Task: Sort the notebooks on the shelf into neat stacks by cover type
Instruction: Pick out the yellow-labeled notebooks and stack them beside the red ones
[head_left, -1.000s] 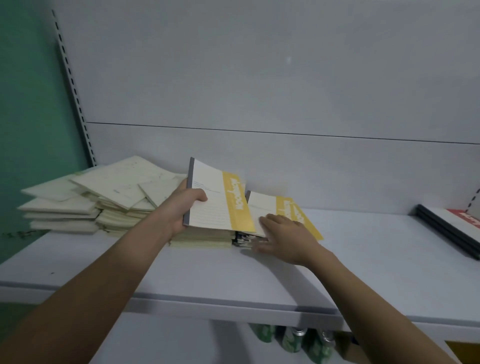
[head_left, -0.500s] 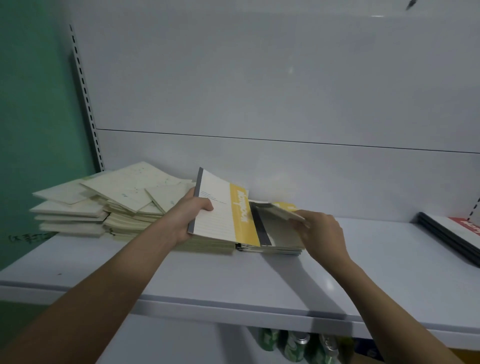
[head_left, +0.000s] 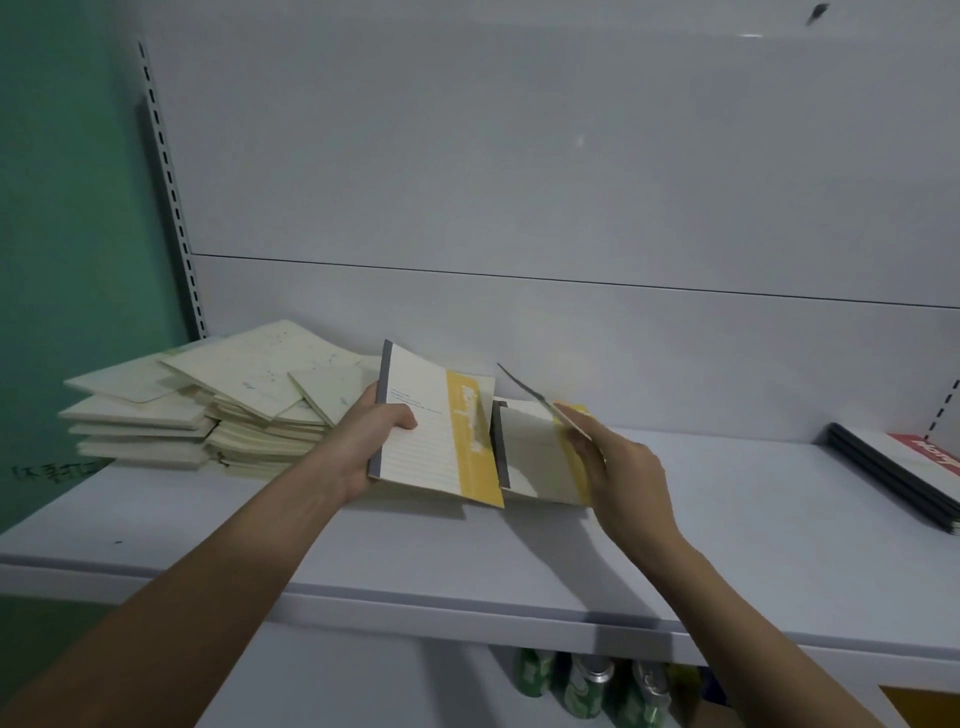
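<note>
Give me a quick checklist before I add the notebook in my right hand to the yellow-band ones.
1. Left hand grips the yellow-band notebook by its grey spine: ok.
2. Right hand pinches the lifted notebook securely: cannot tell, only its edge shows.
3. Lifted cover matches the yellow-band type: ok, yellow shows.
4. Yellow stack under it squared: not ok.
5. Cream stacks neat: not ok, splayed.
6. Bare shelf to the right: ok.

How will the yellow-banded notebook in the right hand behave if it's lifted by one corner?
Probably floppy: the notebook pinched by the right hand looks thin and soft-covered, already tilted up edge-on. Likely light, since fingertips alone raise it. Pages may fan open.
</note>
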